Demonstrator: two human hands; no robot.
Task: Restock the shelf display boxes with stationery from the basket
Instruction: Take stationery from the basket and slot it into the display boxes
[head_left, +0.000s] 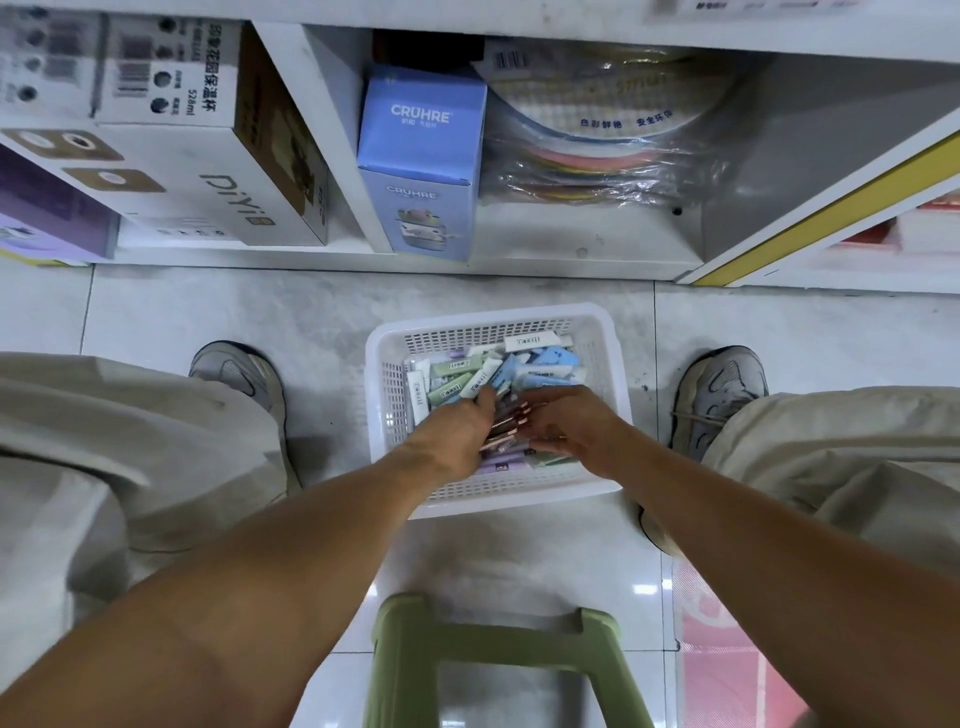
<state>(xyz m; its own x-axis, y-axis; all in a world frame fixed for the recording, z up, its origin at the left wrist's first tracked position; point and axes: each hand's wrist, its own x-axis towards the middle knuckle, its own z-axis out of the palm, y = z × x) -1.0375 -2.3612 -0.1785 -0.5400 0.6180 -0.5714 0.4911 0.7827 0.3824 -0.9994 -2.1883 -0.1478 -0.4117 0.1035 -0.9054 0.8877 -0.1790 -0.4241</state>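
Nearest, a green stool (498, 654) stands between the legs, presumably for seated work low down. Both hands reach into the white basket (387, 415) on the floor: left hand (457, 431) and right hand (563, 426) curl together around a bundle of stationery (506, 428), gathering several pieces per lift. Beyond, the bottom shelf (571, 239) holds boxed goods; display boxes are not identifiable.
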